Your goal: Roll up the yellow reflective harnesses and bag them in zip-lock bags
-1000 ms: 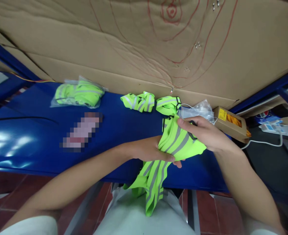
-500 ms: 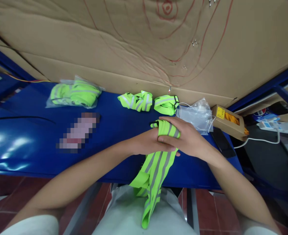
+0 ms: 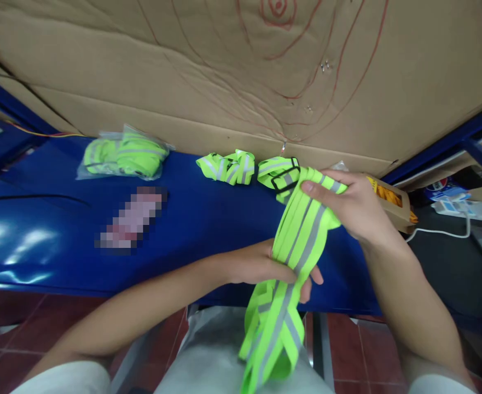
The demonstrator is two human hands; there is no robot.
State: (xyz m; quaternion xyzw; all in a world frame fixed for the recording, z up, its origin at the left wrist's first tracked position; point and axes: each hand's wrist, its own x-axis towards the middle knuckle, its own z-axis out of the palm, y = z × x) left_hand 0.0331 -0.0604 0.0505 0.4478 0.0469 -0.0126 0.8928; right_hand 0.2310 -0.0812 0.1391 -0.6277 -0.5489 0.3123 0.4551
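A bundle of yellow-green reflective strap with grey stripes stretches between my hands, its loose loops hanging down over my lap. My right hand grips the upper end, thumb on top, beside a black plastic buckle. Lower down, my left hand is wrapped round the middle of the strap; part of its palm and fingers is hidden behind the bundle. At the back of the table lie a folded reflective strap and, right of it, another rolled strap, partly covered by the buckle.
Bagged reflective straps lie at the back left of the blue table, near a blurred-out flat item. A cardboard box with orange contents stands at right. Behind rises a cardboard wall with red lines.
My hands have moved apart. The right one has gone up and right with the strap's buckle end, drawing the bundle out, while my left hand has slid lower on it.
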